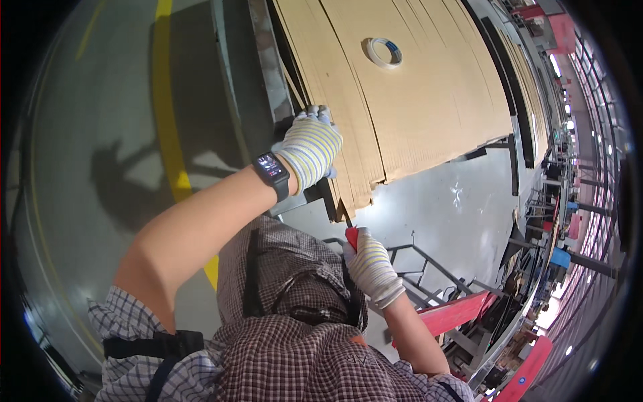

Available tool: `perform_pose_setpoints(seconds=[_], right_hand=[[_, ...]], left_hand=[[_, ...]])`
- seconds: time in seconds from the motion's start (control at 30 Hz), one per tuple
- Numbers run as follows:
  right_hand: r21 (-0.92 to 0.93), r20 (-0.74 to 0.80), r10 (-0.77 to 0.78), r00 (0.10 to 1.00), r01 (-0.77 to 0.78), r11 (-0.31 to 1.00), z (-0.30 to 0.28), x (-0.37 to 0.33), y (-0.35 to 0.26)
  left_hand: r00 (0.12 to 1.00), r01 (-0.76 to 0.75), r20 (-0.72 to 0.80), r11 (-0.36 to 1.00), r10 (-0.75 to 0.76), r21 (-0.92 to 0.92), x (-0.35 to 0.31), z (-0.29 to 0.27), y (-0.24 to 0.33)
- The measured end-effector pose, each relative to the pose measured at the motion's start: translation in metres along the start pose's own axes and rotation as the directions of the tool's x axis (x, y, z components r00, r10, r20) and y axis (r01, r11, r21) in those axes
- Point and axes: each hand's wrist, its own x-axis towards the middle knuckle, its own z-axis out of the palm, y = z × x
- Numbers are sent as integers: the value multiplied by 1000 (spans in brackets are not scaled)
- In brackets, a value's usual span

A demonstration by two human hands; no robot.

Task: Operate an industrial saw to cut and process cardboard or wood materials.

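A large sheet of brown cardboard lies before me, with a long slit running down its left part and a ragged near edge. My left hand, in a striped knit glove, presses on the sheet's left edge with its fingertips at the rim. Closed around the red handle of a knife is my right hand, gloved alike. The dark blade meets the near corner of the cardboard strip left of the slit. A roll of white tape rests on the sheet farther off.
A grey metal frame runs along the cardboard's left side. Right of me stand a red board and dark metal bars. A yellow line marks the grey floor at left. Another stack with dark edging stands beyond at right.
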Motion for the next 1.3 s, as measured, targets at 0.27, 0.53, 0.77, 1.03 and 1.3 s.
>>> perform_pose_setpoints(seconds=[0.27, 0.53, 0.77, 1.03, 1.3], right_hand=[[-142, 107, 328, 938, -312, 939, 23, -1, 4], [-119, 153, 468, 870, -454, 883, 46, -22, 20], [5, -71, 265, 962, -265, 964, 57, 41, 4], [95, 30, 316, 948, -317, 944, 76, 45, 24], [89, 96, 466, 880, -474, 876, 138, -29, 74]], left_hand=[[1000, 12, 7, 999, -13, 42, 1, -2, 6], [998, 25, 54, 996, -30, 90, 4, -7, 4], [1000, 15, 13, 985, -17, 172, 6, -8, 7], [999, 8, 43, 986, -15, 164, 10, -7, 14], [997, 2, 79, 982, -17, 188, 7, -9, 9]])
